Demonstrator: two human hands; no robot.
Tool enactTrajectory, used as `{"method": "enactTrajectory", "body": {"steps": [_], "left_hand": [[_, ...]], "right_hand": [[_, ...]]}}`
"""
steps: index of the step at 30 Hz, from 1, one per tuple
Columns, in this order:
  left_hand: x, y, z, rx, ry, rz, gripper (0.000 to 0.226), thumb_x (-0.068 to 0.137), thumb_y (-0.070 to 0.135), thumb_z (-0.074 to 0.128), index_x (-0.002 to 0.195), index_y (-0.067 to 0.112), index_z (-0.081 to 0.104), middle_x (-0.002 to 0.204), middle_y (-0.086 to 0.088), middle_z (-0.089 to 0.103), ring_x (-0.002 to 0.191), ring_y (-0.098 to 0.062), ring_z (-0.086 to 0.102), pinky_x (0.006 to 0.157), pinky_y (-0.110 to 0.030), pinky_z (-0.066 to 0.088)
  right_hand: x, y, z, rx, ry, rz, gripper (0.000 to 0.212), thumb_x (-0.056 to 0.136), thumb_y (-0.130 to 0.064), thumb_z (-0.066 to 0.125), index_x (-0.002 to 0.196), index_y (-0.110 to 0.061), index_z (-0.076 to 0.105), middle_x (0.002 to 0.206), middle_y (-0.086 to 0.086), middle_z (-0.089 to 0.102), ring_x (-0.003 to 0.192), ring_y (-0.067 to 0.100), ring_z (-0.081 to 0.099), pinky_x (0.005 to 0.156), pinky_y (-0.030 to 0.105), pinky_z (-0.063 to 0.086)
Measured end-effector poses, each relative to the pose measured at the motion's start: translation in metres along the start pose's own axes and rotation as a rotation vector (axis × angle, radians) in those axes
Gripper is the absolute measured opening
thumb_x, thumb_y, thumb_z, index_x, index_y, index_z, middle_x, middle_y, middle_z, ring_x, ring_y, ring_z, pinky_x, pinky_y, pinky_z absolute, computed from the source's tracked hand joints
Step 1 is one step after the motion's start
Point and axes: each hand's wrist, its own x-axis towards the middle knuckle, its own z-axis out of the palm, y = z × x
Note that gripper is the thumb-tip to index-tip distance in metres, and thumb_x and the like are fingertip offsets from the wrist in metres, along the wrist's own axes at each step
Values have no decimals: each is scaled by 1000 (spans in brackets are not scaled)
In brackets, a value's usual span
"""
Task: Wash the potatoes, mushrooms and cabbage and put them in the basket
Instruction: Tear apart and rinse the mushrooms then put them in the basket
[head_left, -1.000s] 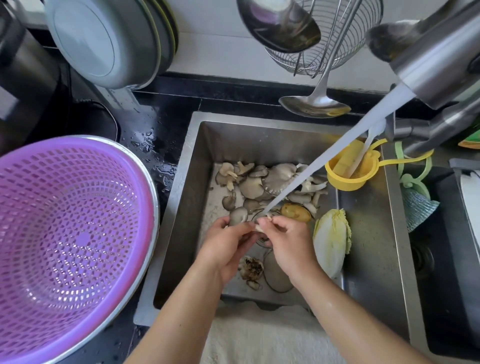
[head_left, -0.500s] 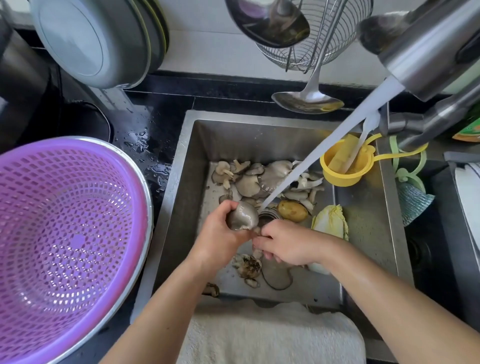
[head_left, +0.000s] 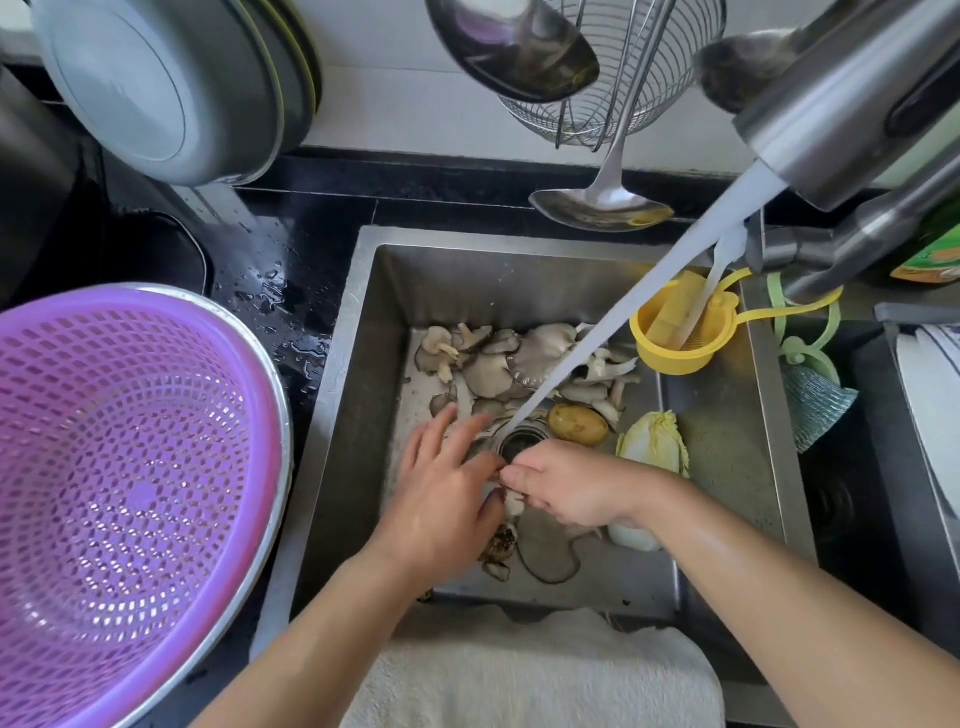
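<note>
The steel sink (head_left: 337, 395) holds a pile of grey oyster mushrooms (head_left: 519, 358), a potato (head_left: 577, 424) and a pale cabbage (head_left: 654, 441). Water (head_left: 623, 322) streams from the tap (head_left: 831, 114) down to the drain, just beyond my hands. My left hand (head_left: 441, 483) lies flat with its fingers spread over the mushrooms beside the drain. Touching its fingertips, my right hand (head_left: 566, 483) curls round a pale mushroom piece (head_left: 513, 504) that peeks out beneath it. The purple basket (head_left: 130, 467) sits on the counter to the left, with nothing in it.
A yellow strainer (head_left: 680, 353) hangs on the sink's right wall. A ladle (head_left: 602, 208) and a wire skimmer hang over the back edge. A white towel (head_left: 519, 675) drapes over the front rim. A dark mushroom scrap (head_left: 501, 540) lies below my hands. Pans lean at the back left.
My left hand let go of the grey mushroom cap it held up and spread its fingers flat. My right hand stayed at the drain, low in the sink.
</note>
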Motion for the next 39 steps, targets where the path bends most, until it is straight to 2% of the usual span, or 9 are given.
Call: {"method": "enactTrajectory", "body": {"steps": [8, 11, 15, 17, 22, 28, 32, 35, 39], "left_hand": [[8, -9, -1, 236, 13, 270, 26, 105, 39, 46, 98, 24, 66, 105, 9, 68, 131, -30, 52, 120, -58, 32], [16, -1, -5, 129, 3, 59, 36, 104, 42, 41, 93, 24, 69, 93, 8, 70, 109, -28, 59, 113, -55, 40], [24, 20, -9, 55, 52, -251, 33, 108, 36, 42, 99, 24, 71, 101, 5, 73, 109, -23, 55, 112, -44, 35], [27, 31, -9, -26, 90, -379, 30, 107, 32, 44, 98, 22, 71, 100, 3, 74, 111, -23, 55, 106, -41, 37], [27, 39, -5, -136, 160, -545, 33, 109, 36, 43, 82, 25, 59, 84, 3, 67, 108, -26, 55, 98, -44, 43], [15, 15, -12, -823, 125, -600, 24, 104, 34, 63, 88, 23, 76, 64, 11, 65, 59, -5, 55, 49, -15, 42], [20, 6, -1, -1152, 72, -747, 24, 104, 35, 62, 96, 24, 83, 87, 6, 79, 98, -13, 69, 94, -31, 54], [23, 8, -2, -1467, 24, -712, 31, 104, 34, 58, 103, 11, 79, 90, -2, 75, 92, -18, 68, 90, -37, 53], [22, 9, -9, -1748, -92, -667, 40, 110, 35, 46, 109, 8, 75, 96, -16, 74, 88, -25, 71, 81, -38, 56]], "right_hand": [[-3, 6, -18, 154, -205, 80, 33, 112, -28, 39, 87, -13, 55, 62, -8, 38, 50, 5, 30, 49, 19, 30], [3, 2, -10, 38, 26, 7, 34, 111, -29, 42, 86, -10, 54, 63, -7, 41, 49, 1, 38, 49, 18, 33], [19, -5, 11, -106, 498, 39, 38, 109, -28, 41, 95, -6, 68, 90, 9, 68, 88, 28, 64, 79, 40, 53], [23, -11, 27, -109, 648, 78, 35, 108, -25, 40, 99, -10, 70, 92, 8, 69, 87, 30, 62, 75, 39, 50], [30, -5, 38, 326, 848, 351, 33, 108, -23, 38, 108, -19, 71, 108, 3, 71, 94, 27, 65, 78, 35, 52], [12, 49, 38, -98, 431, 405, 26, 106, -26, 47, 84, -19, 59, 93, 6, 62, 96, 34, 64, 71, 32, 44], [0, 38, 39, -327, 180, 435, 35, 102, -35, 54, 135, -22, 51, 133, 6, 61, 118, 30, 60, 87, 35, 48], [-5, 14, 35, 161, 394, 229, 45, 104, -36, 56, 146, -24, 50, 137, -5, 62, 125, 17, 60, 101, 32, 48], [7, 1, 43, 1055, 120, 136, 28, 102, -16, 63, 129, -11, 64, 111, 8, 75, 100, 24, 72, 83, 35, 61]]}}
